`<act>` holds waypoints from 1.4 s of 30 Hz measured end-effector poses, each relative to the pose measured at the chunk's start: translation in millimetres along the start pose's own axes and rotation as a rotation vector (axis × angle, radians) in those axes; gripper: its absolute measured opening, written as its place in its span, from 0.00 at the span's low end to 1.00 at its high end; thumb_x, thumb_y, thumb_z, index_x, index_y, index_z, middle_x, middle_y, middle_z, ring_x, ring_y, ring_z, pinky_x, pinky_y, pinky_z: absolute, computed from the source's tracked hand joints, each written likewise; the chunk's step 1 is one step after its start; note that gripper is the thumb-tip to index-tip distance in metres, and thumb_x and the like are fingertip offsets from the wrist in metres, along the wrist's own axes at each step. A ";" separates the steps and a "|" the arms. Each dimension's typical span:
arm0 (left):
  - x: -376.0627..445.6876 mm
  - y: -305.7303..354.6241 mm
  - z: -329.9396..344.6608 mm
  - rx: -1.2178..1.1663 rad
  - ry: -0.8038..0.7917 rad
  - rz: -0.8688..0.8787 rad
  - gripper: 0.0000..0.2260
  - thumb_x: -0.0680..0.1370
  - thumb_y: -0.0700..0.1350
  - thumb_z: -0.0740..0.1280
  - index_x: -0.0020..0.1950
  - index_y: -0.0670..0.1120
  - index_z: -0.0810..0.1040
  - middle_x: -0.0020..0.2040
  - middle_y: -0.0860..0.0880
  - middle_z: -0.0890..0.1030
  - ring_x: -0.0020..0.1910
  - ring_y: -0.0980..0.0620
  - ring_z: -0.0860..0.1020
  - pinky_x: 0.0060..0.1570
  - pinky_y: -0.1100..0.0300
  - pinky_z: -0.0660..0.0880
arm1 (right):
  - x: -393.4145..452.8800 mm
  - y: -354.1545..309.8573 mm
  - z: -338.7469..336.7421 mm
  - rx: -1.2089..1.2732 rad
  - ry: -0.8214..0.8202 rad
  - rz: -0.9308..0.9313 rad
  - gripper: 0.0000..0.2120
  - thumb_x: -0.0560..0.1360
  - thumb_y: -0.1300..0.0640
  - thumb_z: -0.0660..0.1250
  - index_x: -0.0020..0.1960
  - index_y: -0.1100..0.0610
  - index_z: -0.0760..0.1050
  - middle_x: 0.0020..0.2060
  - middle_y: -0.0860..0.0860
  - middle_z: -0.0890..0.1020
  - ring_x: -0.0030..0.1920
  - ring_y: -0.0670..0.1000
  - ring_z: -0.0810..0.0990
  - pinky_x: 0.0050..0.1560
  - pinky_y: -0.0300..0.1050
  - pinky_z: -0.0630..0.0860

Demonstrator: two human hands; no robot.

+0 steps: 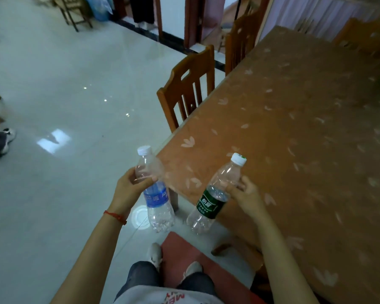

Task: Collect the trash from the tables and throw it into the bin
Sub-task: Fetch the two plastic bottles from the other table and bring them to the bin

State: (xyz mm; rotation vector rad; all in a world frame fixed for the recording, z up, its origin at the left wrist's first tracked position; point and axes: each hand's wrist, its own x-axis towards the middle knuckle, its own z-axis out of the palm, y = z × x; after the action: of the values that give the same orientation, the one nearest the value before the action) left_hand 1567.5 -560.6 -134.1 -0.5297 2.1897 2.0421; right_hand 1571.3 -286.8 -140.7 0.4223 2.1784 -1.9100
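Observation:
My left hand [130, 189] grips an empty clear plastic bottle with a blue label [157, 196] and a white cap, held by its upper part over the floor. My right hand [245, 194] holds a second empty clear bottle with a dark green label [208, 204] and a white cap, tilted, next to the near corner of the table [294, 128]. Both bottles hang in the air, apart from each other. The table has a brown cloth with a pale leaf pattern. No bin is in view.
A wooden chair [188, 86] is pushed in at the table's left side, and another chair [241, 38] stands further back. A reddish mat [182, 249] lies under my feet. Someone's shoe [8, 139] shows at the far left. Pale tiled floor [64, 84] spreads to the left.

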 end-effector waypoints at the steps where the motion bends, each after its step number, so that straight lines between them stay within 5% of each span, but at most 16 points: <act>1: -1.3 -2.2 -11.1 -0.009 0.028 -0.009 0.15 0.71 0.37 0.70 0.55 0.46 0.73 0.47 0.49 0.79 0.45 0.52 0.78 0.47 0.58 0.73 | 3.2 -1.6 11.3 -0.015 -0.035 0.000 0.11 0.71 0.62 0.70 0.49 0.53 0.72 0.44 0.47 0.79 0.46 0.46 0.78 0.44 0.37 0.74; 6: -2.8 -16.2 -71.6 -0.061 0.167 -0.056 0.20 0.71 0.39 0.71 0.62 0.43 0.72 0.52 0.44 0.79 0.49 0.48 0.78 0.54 0.54 0.73 | 13.8 -11.4 77.3 -0.043 -0.181 -0.016 0.10 0.70 0.63 0.70 0.48 0.53 0.73 0.45 0.48 0.81 0.44 0.44 0.80 0.39 0.31 0.76; 11: -2.9 -24.1 -141.0 -0.109 0.271 -0.076 0.20 0.71 0.39 0.70 0.62 0.43 0.72 0.53 0.43 0.79 0.51 0.47 0.77 0.51 0.56 0.73 | 27.2 -22.3 156.5 -0.091 -0.288 -0.019 0.15 0.68 0.57 0.73 0.54 0.55 0.76 0.49 0.50 0.83 0.51 0.49 0.81 0.54 0.46 0.76; 18: 10.8 -29.8 -254.9 -0.152 0.417 -0.098 0.17 0.71 0.38 0.70 0.59 0.44 0.73 0.51 0.43 0.79 0.51 0.46 0.77 0.52 0.54 0.73 | 39.6 -40.6 282.3 -0.149 -0.423 -0.036 0.17 0.70 0.62 0.71 0.56 0.55 0.71 0.44 0.49 0.81 0.45 0.45 0.79 0.42 0.29 0.75; 24: 33.4 -30.6 -309.8 -0.190 0.480 -0.107 0.16 0.71 0.38 0.70 0.57 0.44 0.73 0.48 0.44 0.79 0.46 0.51 0.78 0.46 0.61 0.74 | 60.8 -57.1 352.6 -0.168 -0.483 -0.045 0.17 0.70 0.62 0.70 0.56 0.54 0.71 0.43 0.48 0.81 0.42 0.39 0.79 0.39 0.27 0.75; 36: 161.4 -13.2 -374.6 -0.203 0.542 -0.108 0.19 0.71 0.38 0.71 0.61 0.41 0.73 0.52 0.43 0.79 0.48 0.50 0.78 0.47 0.61 0.73 | 177.1 -106.1 448.1 -0.168 -0.521 -0.051 0.17 0.69 0.58 0.72 0.56 0.52 0.73 0.45 0.49 0.82 0.46 0.43 0.81 0.44 0.34 0.75; 42: 244.6 24.2 -406.9 -0.209 0.560 -0.075 0.18 0.71 0.38 0.70 0.60 0.42 0.73 0.50 0.45 0.80 0.46 0.52 0.78 0.45 0.62 0.74 | 252.4 -151.3 492.5 -0.199 -0.535 -0.063 0.18 0.70 0.57 0.72 0.58 0.53 0.72 0.46 0.48 0.82 0.47 0.42 0.80 0.38 0.27 0.74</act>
State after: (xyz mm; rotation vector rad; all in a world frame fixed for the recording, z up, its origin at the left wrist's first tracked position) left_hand 1396.7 -1004.0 -147.3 -1.3264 2.1666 2.3029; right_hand 1268.0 -773.7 -153.7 -0.1792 1.9984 -1.5742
